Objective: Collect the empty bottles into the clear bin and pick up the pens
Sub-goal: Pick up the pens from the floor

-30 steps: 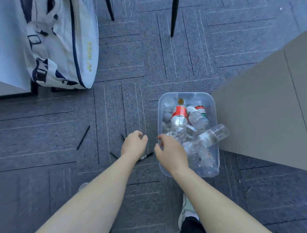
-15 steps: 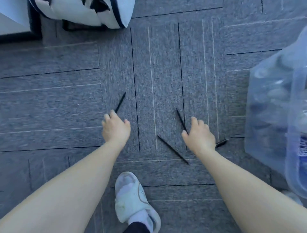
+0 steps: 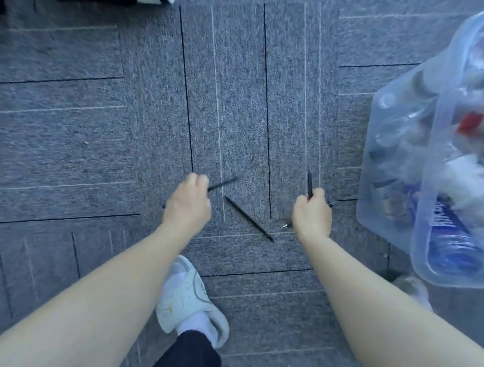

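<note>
My left hand (image 3: 187, 207) is shut on a black pen (image 3: 222, 184) whose tip points up and right. A second black pen (image 3: 309, 183) stands upright out of the fist of my right hand (image 3: 311, 216). Between the hands a third black pen (image 3: 248, 218) lies diagonally on the grey carpet. A silver-tipped pen (image 3: 286, 225) pokes out from under my right hand, mostly hidden. The clear bin (image 3: 379, 209) stands at the right edge, full of several empty plastic bottles (image 3: 450, 230).
Grey carpet tiles cover the floor. My left foot in a white shoe (image 3: 188, 296) stands below the hands, and another shoe (image 3: 411, 286) shows partly under the bin. A white bag's edge (image 3: 162, 1) peeks in at the top.
Both hands have closed on pens and lifted them off the carpet: the left took the pen at the left, the right took the one beside it. The camera dropped closer to the floor.
</note>
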### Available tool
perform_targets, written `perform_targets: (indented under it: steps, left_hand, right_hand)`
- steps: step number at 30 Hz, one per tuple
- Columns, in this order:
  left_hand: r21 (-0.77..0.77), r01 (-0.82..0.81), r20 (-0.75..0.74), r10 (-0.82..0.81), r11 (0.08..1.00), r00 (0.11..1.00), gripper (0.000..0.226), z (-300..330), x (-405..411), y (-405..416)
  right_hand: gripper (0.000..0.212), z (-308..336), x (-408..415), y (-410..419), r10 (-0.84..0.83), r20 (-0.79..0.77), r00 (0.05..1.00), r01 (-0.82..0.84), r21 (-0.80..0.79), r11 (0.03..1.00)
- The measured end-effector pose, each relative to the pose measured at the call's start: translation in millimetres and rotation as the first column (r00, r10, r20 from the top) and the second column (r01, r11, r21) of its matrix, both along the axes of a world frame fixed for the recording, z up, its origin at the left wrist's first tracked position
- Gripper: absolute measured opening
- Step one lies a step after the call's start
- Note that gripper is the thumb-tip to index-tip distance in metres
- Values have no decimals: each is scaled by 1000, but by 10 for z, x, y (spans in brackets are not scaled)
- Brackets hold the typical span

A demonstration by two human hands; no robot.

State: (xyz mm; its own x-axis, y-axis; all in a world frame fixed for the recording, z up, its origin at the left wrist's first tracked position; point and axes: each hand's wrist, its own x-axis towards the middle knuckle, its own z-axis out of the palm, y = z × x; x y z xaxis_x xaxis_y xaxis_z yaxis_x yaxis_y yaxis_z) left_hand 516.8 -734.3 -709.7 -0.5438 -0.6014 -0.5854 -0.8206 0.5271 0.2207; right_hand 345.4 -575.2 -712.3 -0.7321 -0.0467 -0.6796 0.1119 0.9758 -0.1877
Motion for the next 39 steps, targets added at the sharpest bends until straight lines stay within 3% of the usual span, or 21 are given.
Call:
perform_targets:
  steps: [3, 7, 11, 14, 17, 21, 24, 26, 29, 34, 39]
  left_hand:
    - [56, 212, -33, -211, 976, 977, 31, 93, -174, 493]
    - [4, 431, 15, -431, 902, 902, 40, -244, -310, 760]
    - [-49, 662, 161, -648, 748, 744, 27, -587, -305, 922]
    - [-28, 610, 203, -593, 792, 779, 15, -575, -251, 1005]
    - [95, 214, 140, -226, 972, 964, 8, -204, -198, 1008]
    - [108, -140, -75, 148, 984, 986, 15, 788, -418, 856]
    - [184, -331, -220, 367, 925, 904, 43, 1782, -940, 624]
    - [286, -376, -335, 460, 881, 823, 48, 2524, -1417, 513]
    - [389, -282, -501, 458, 877, 734, 49, 3739, -2255, 517]
    - [437, 25, -737, 342, 899, 583, 58, 5734, -3796, 1059]
    - [587, 316, -781, 418, 746, 464, 51, 7336, -4998, 2150]
  right_hand:
    - [31, 72, -100, 345, -181, 32, 983, 179, 53, 982]
    - [58, -199, -250, 545, -218, 88, 972, 205, 144, 968]
    - [35, -552, -230, 571, -202, 30, 979, 199, 92, 976]
    - [23, -448, -220, 600, -228, 48, 973, 226, 34, 973]
    - [12, -38, -199, 636, -247, 82, 965, 254, -85, 963]
    - [26, 988, -335, 447, -300, 135, 944, 329, -353, 876]
    - [29, 2031, -645, 177, -278, 82, 957, 281, -495, 822]
    - [31, 2834, -976, 23, -345, 74, 936, 317, -607, 729]
    - [35, 4171, -1584, -35, -449, 25, 893, 323, -730, 602]
    - [42, 6261, -2728, 422, -661, -83, 746, 164, -939, 302]
    - [37, 7843, -3666, 1593, -820, -36, 572, -29, -999, 24]
